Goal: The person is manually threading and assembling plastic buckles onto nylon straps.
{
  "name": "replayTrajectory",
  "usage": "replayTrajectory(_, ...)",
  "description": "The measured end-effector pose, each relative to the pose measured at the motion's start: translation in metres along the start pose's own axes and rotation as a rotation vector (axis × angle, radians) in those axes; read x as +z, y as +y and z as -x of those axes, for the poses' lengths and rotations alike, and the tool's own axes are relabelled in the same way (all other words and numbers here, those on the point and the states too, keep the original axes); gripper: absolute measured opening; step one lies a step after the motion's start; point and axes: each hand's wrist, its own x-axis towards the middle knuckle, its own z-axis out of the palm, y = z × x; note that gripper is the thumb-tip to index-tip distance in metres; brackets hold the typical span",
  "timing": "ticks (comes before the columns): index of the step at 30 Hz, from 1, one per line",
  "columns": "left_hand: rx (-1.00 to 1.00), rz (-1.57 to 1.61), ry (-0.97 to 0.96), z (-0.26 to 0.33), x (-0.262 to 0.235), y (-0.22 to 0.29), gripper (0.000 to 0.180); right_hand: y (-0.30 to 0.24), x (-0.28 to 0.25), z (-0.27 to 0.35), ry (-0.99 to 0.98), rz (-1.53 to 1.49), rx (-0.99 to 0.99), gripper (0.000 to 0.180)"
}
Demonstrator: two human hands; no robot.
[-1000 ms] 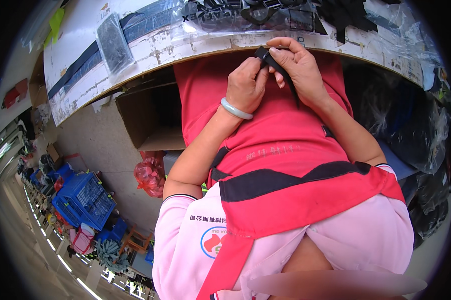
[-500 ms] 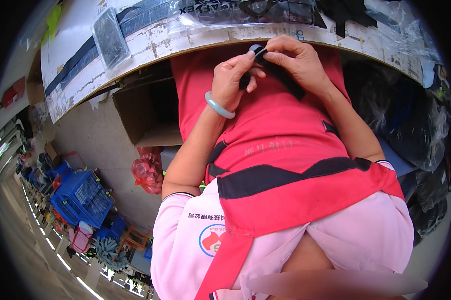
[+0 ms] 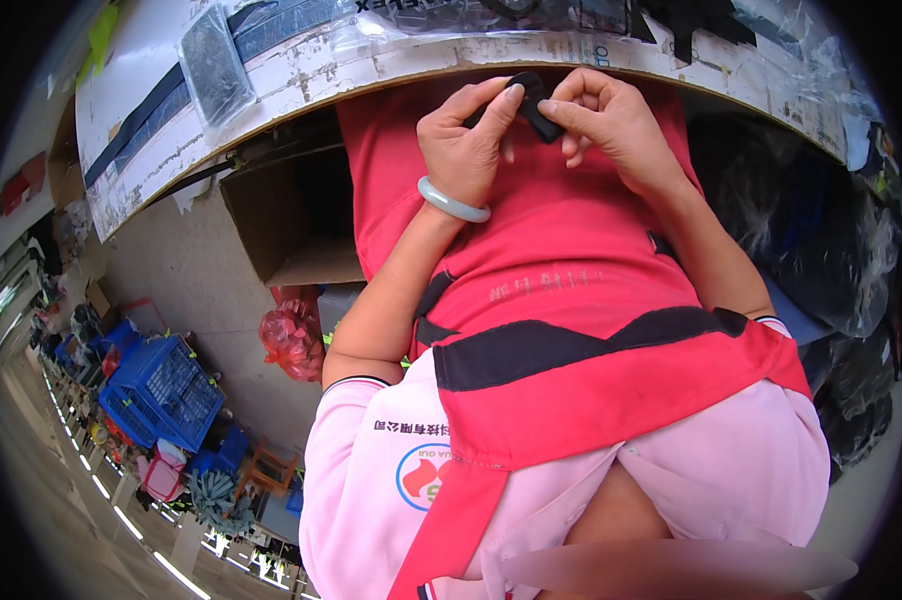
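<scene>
A short, folded black strap [image 3: 538, 112] is between my two hands, above the red apron [image 3: 531, 220] on my lap and close to the table's near edge. My left hand [image 3: 465, 140], with a pale green bangle [image 3: 453, 201] on its wrist, pinches the strap between thumb and fingers. From the other side my right hand [image 3: 616, 125] has its thumb and forefinger closed at the strap's right edge, the other fingers curled. The fingers hide part of the strap.
On the worn white table [image 3: 301, 85] ahead lie a clear plastic packet [image 3: 216, 70], a large plastic bag [image 3: 491, 20] and black pieces [image 3: 696, 25]. A cardboard box [image 3: 316, 265] stands below at left, near a red bag [image 3: 293, 340]. Blue crates [image 3: 166, 390] stand farther left; dark wrapped bundles [image 3: 821, 230] at right.
The strap's long tail, which hung toward the lower right under my right hand, no longer shows; the strap now appears as a short fold. My right hand has turned and shifted slightly right.
</scene>
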Motion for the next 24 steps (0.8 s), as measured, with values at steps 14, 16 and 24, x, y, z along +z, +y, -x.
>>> replayTrajectory(14,0.282,-0.105,-0.02,-0.001,-0.006,-0.003,0.014,0.007,0.017,0.0,-0.024,-0.256,-0.116,0.03)
replayTrajectory(16,0.307,-0.131,-0.043,-0.002,-0.009,-0.005,0.014,0.006,0.018,-0.001,0.004,-0.271,-0.128,0.03)
replayTrajectory(24,0.463,-0.298,-0.076,-0.003,-0.015,-0.007,0.015,0.006,0.017,0.0,-0.094,-0.242,-0.073,0.026)
